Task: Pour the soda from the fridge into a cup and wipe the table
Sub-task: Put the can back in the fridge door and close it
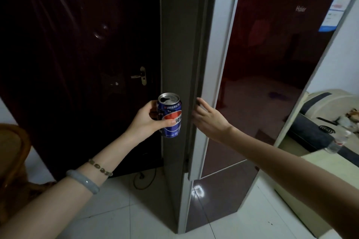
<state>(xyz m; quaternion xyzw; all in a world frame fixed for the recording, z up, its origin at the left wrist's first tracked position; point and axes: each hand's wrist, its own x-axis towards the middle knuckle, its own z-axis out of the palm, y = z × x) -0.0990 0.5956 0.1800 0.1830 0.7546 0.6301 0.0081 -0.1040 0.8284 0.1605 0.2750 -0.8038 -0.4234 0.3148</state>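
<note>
My left hand grips a blue soda can upright, and the can's top is open. The can hangs in front of the grey side of the tall fridge. My right hand rests with spread fingers on the left edge of the fridge's dark red door, which sits almost flush with the body. No cup and no cloth are in view.
A dark wooden door with a brass handle stands left of the fridge. A wicker chair is at the far left. A cable lies on the white tiled floor. A table with a plastic bottle is at the right.
</note>
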